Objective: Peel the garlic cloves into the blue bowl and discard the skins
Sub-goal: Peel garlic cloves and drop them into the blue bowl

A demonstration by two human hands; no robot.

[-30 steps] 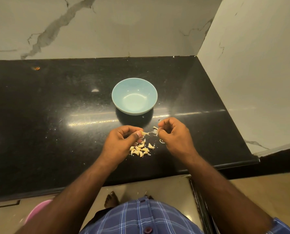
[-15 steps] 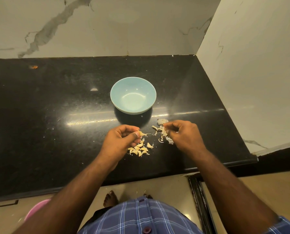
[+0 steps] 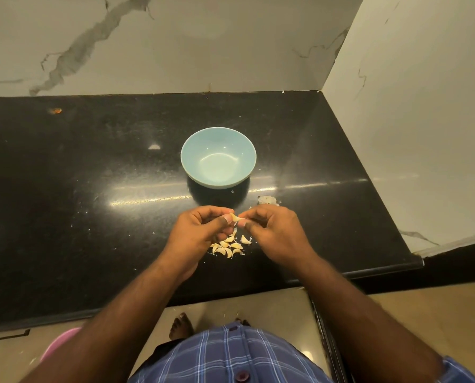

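Together, left hand [image 3: 203,230] and right hand [image 3: 272,230] pinch one garlic clove [image 3: 235,217].

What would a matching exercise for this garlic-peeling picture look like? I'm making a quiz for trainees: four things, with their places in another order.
Things:
1. blue bowl
2. pile of garlic cloves
3. held clove
4. loose skin

Places:
A. pinched between the left hand and the right hand
B. on the counter just beyond the right hand
C. beyond both hands, nothing in it
D. on the counter, under and between the hands

Pairs: 1-C, 2-D, 3-A, 4-B
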